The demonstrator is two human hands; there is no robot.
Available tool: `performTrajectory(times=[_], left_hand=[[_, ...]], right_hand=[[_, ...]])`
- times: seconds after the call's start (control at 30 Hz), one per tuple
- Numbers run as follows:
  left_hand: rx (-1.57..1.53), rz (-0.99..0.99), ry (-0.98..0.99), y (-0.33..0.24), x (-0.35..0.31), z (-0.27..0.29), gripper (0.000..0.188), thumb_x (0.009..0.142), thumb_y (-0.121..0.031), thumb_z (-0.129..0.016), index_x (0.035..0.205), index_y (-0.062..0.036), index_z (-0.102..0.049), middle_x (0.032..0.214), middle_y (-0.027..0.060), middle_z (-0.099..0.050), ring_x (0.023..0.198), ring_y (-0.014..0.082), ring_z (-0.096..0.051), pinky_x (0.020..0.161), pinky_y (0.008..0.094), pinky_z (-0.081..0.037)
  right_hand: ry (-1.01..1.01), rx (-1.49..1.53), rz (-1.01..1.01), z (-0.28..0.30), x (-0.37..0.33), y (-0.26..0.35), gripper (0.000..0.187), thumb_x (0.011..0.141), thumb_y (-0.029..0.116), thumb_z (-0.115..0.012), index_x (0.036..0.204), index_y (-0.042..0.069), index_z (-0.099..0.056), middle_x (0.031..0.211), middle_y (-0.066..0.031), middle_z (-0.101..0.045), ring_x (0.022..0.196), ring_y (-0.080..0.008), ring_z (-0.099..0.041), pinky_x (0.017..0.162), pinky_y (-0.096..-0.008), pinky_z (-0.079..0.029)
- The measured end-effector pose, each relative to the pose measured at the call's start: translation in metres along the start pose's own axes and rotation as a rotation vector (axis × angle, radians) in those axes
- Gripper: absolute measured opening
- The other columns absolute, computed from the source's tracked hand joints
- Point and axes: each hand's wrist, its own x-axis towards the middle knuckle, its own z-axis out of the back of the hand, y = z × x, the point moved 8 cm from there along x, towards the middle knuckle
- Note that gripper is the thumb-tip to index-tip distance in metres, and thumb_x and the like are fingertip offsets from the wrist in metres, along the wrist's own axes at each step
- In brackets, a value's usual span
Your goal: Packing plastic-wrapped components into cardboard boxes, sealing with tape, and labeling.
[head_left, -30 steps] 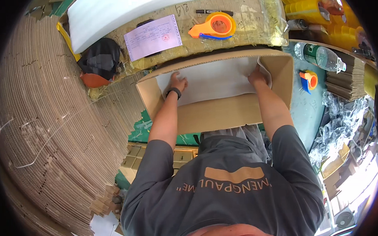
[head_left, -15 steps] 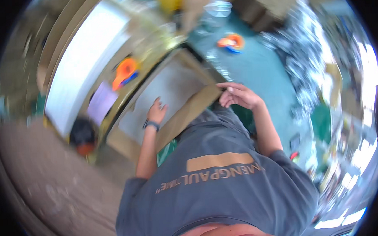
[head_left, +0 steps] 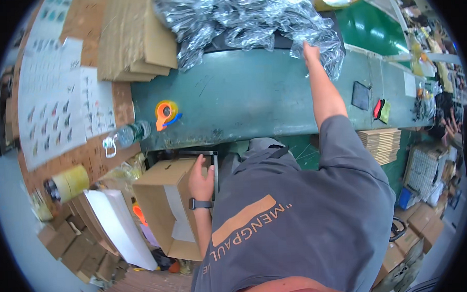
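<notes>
My left hand (head_left: 201, 180), with a dark watch on the wrist, is beside an open cardboard box (head_left: 156, 210). Its fingers are stretched out and apart along the box's right side; a pale sheet lines part of the inside. My right arm reaches far across the green table to a heap of clear plastic bags (head_left: 254, 16). At the heap's near right edge, my right hand (head_left: 311, 53) looks closed on a crumpled plastic bag, its fingertips partly hidden. Dark flat items show beneath the plastic.
An orange tape dispenser (head_left: 165, 113) and a plastic bottle (head_left: 128, 137) stand at the table's left. Stacked cardboard (head_left: 137, 41) is behind them. A dark pouch (head_left: 361, 95) lies right of my arm. White foam sheets (head_left: 120, 229) lean left of the box.
My view has swung right toward the table. My right hand has moved from the box's edge out to the plastic heap. My left hand has gone from inside the box to its side.
</notes>
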Motion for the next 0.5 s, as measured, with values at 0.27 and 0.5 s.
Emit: performTrajectory(times=[0.27, 0.5], left_hand=[[-0.029, -0.149, 0.305, -0.139, 0.124, -0.132, 0.051, 0.098, -0.022, -0.075, 0.144, -0.0046, -0.061, 0.131, 0.0158, -0.074, 0.120, 0.0306, -0.071, 0.101, 0.0409, -0.055], [-0.040, -0.173, 0.328, -0.209, 0.212, -0.213, 0.055, 0.099, -0.018, -0.075, 0.149, -0.0016, -0.057, 0.138, 0.0198, -0.070, 0.126, 0.0308, -0.068, 0.104, 0.0406, -0.053]], right_hand=[[-0.405, 0.032, 0.109, -0.051, -0.002, 0.003, 0.071, 0.091, 0.009, -0.069, 0.154, 0.001, -0.038, 0.111, -0.0262, -0.074, 0.098, -0.0428, -0.075, 0.080, -0.0503, -0.061], [0.804, -0.294, 0.543, -0.058, -0.186, -0.032, 0.021, 0.090, 0.015, -0.066, 0.109, 0.005, -0.068, 0.092, -0.0195, -0.075, 0.086, -0.0357, -0.075, 0.076, -0.0475, -0.059]])
